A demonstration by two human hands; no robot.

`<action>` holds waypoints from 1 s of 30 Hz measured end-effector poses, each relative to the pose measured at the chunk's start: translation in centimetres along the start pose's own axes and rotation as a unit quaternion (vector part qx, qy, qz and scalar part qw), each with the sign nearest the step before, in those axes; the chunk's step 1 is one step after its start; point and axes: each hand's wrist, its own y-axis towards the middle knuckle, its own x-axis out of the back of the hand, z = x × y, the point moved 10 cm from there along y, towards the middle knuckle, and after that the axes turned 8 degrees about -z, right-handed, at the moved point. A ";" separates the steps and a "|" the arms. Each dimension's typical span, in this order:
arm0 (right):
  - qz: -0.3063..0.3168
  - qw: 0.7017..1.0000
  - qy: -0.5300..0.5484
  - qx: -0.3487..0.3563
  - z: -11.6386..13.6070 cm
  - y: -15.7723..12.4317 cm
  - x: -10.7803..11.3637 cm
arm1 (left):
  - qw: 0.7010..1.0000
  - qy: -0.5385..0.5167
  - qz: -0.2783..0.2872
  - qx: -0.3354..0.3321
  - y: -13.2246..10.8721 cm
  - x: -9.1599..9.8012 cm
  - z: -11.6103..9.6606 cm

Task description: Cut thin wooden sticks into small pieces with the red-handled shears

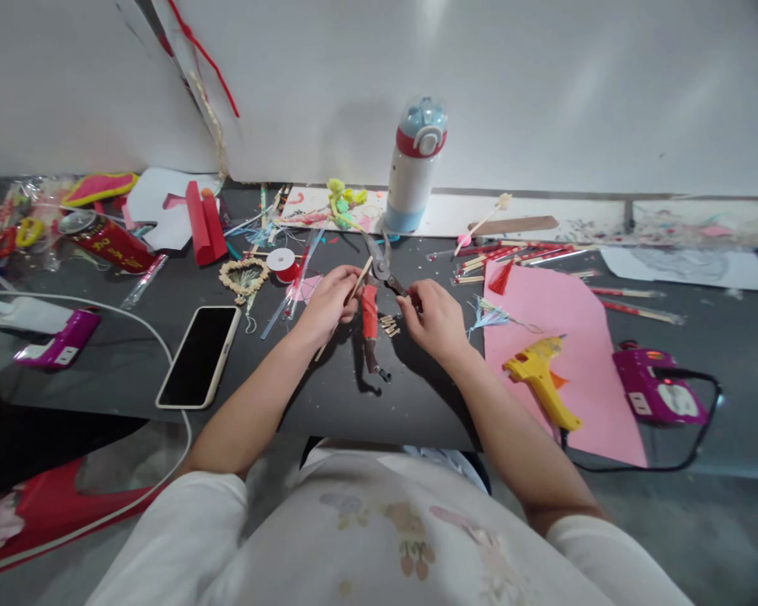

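L hand [334, 299] — fingers closed on a slim, pale wooden stick [364, 273], its upper tip right by the grey-metal, red-wrapped pliers [370, 305]. R hand [435, 313] — fingers gripping the pliers' dark handle [394, 287], nr. short wooden bits [390, 325] on dark-grey tabletop [429, 408].

From afar, I am seeing a white wall [290, 84] reflecting light [434, 12] behind a dark table [423, 408], grey floor [688, 539] showing below.

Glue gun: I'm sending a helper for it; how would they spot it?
On the dark table, find the pink sheet right of the right hand. The glue gun lies on it, yellow with an orange trigger, unlike the purple device alongside.
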 end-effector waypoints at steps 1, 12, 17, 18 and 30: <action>0.001 1.000 0.003 0.006 0.1 0.0 0.0 | 1.000 -0.004 0.000 -0.003 0.0 0.0 0.0; -0.028 0.999 0.041 0.001 -0.2 0.0 0.2 | 0.994 -0.108 0.032 -0.001 -0.6 -0.5 -0.8; -0.011 0.998 0.069 0.002 -0.2 0.0 0.0 | 0.991 -0.120 0.056 0.018 -0.6 -1.0 -0.5; -0.009 0.997 0.075 -0.003 -0.3 0.0 -0.1 | 0.990 -0.125 0.062 0.020 -0.7 -1.1 -0.6; -0.003 0.994 0.101 0.030 0.9 0.0 0.1 | 0.983 -0.152 0.090 0.054 -0.8 -1.5 -0.1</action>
